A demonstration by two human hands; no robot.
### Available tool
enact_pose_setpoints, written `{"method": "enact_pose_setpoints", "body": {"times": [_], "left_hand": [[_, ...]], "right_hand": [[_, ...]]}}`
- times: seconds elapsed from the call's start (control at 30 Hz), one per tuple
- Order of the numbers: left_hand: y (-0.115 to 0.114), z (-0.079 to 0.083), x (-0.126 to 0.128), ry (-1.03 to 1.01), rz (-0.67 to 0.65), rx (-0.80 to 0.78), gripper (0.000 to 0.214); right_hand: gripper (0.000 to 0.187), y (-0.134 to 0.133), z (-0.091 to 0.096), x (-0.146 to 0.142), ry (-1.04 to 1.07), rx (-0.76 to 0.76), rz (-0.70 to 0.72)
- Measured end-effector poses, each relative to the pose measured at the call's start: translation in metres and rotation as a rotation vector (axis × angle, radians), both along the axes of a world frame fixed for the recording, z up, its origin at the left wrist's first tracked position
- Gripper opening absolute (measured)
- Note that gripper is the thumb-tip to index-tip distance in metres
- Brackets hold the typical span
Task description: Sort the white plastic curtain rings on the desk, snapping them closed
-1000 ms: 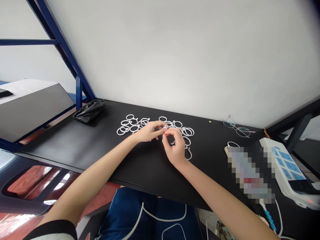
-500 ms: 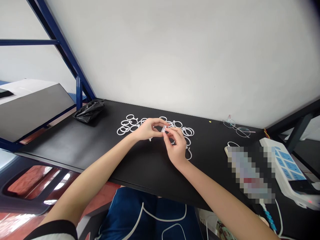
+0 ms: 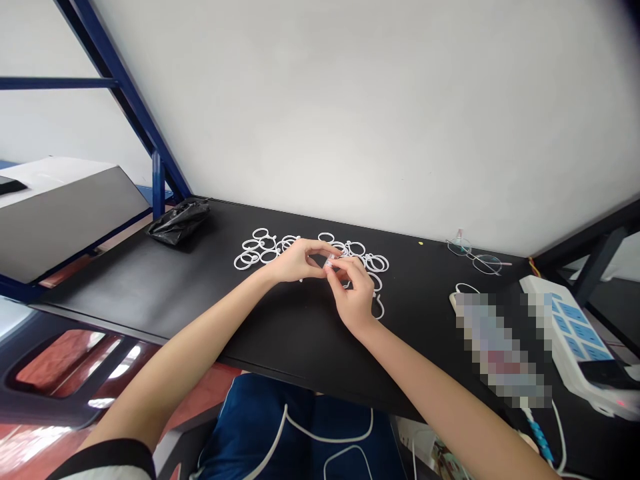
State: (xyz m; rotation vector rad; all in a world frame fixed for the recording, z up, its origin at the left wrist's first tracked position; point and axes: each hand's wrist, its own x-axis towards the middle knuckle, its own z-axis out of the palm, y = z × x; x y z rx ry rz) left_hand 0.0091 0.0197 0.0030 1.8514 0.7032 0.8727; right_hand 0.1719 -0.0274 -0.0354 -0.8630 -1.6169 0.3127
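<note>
Above the black desk, my left hand [image 3: 297,261] and my right hand [image 3: 354,293] meet fingertip to fingertip. Between them they pinch a small whitish, partly clear piece [image 3: 330,261]; its exact kind is too small to make out. Thumb and forefinger of each hand press on it from either side. White plastic rings with small eyelets, like curtain rings, lie around and behind the hands: several on the left [image 3: 246,260], others on the right [image 3: 377,263]. My fingers hide some of them.
A black plastic bag [image 3: 180,222] lies at the desk's [image 3: 300,347] back left. Glasses [image 3: 486,264], a blurred phone [image 3: 500,350] with a cable, and a white power strip [image 3: 570,333] occupy the right side. A white wall [image 3: 350,120] rises behind; a blue metal post [image 3: 158,180] stands at left.
Both hands remain in nearly the same spot, pinching the small piece. The fingertips have shifted slightly, and the piece sits a little lower and further right.
</note>
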Motion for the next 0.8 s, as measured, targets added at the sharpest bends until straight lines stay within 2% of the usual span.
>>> {"method": "enact_pose_setpoints", "body": {"times": [0.43,0.8], "left_hand": [[-0.0008,0.0016,-0.0002,0.117,0.017,0.030,0.037],[-0.0003,0.0033,-0.0015,0.155,0.003,0.015,0.039]], "right_hand": [[0.003,-0.0039,0.0026,-0.0024,0.097,-0.137,0.056],[0.006,-0.0045,0.0013,-0.0028,0.086,-0.165,0.067]]}}
